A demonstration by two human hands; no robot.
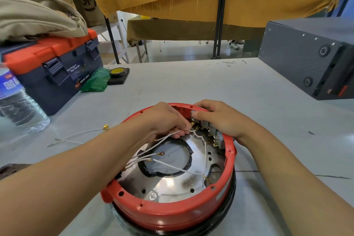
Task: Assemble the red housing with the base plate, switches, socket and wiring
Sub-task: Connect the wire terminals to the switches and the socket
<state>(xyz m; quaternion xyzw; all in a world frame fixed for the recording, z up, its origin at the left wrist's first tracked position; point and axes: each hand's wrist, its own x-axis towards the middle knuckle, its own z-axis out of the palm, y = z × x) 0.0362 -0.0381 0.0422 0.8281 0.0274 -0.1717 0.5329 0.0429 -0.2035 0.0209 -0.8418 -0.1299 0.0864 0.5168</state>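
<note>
The red housing sits open side up on the grey table, near the front edge, resting on a black ring. Its outline is oval, with the long axis running from near left to far right. Inside lies the shiny metal base plate, which has a large round opening at its centre.

The switches form a grey row with brass terminals along the far right inner wall. White wires with brass connectors cross the plate.

The left hand reaches over the far rim, and its fingertips are closed on a white wire end beside the switch terminals. The right hand rests on the far right rim, with its thumb pressed on the top of the switch row and its fingers curled over the outside of the housing.

A loose wire lies on the table to the left.

The blue and orange toolbox at far left bears "Best Design & Most Versatile" and "WING BOX". The cardboard box behind it is marked "SF". The label on the water bottle is unreadable.
</note>
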